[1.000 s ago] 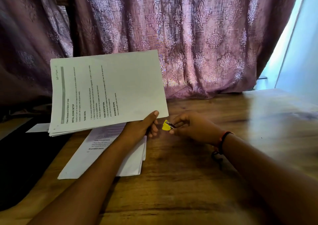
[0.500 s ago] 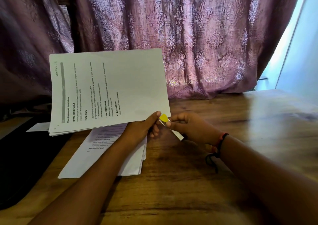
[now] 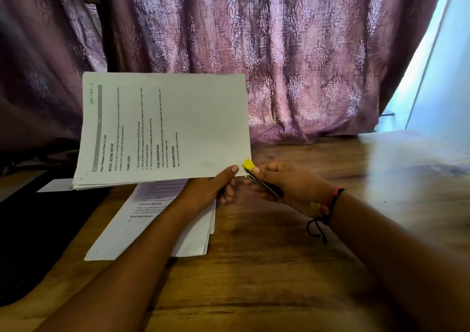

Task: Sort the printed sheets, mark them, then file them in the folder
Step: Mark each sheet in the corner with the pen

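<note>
1. We judge this step to be marking. The yellow tab (image 3: 248, 164) goes on the lower right corner of the held stack (image 3: 162, 128), so we keep that corner stiff and press the tab flat, leaving part of it past the edge.
2. Our left hand (image 3: 211, 189) grips the stack at that corner, thumb on top and fingers curled beneath.
3. Our right hand (image 3: 287, 186) pinches the tab's slim holder (image 3: 262, 185) just right of the corner, where the tab meets the paper's edge.
4. A second pile (image 3: 157, 230) lies on the table (image 3: 279, 268) below the stack.
</note>
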